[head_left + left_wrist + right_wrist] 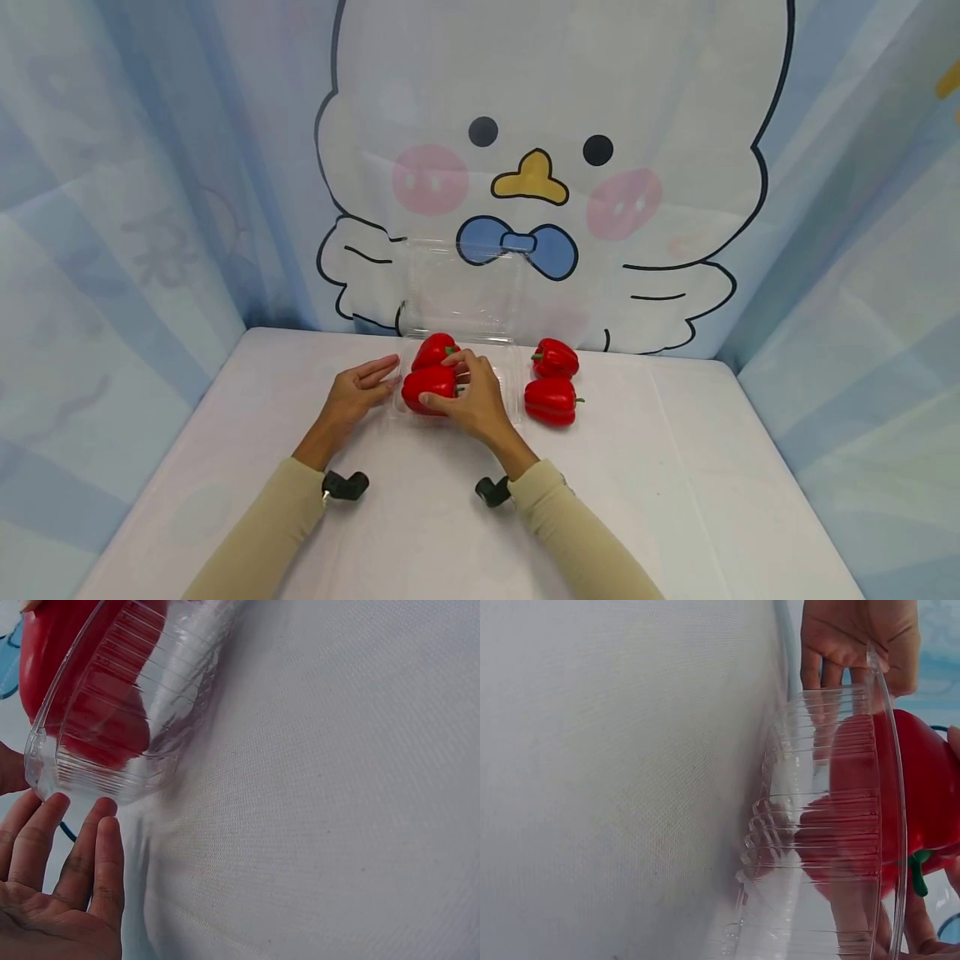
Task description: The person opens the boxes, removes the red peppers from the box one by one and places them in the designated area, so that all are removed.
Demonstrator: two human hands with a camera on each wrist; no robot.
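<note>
1. White table (660, 500), bears everything.
2. Clear box (512, 375) on table, lid (465, 292) raised at back.
3. Left hand (354, 398): fingers straight, spread slightly, at box's left side.
4. Right hand (477, 404): thumb and fingers clamped on front pepper (427, 386).
5. Front pepper in box's left half, before back pepper (433, 348).
6. Two loose peppers (551, 402) right of box.

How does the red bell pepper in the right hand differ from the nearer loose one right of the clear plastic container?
The right hand grips the first red bell pepper; no hand touches the second red bell pepper. The first is partly inside the clear plastic container; the second lies outside, on the white tablecloth. Both have green stems.
</note>
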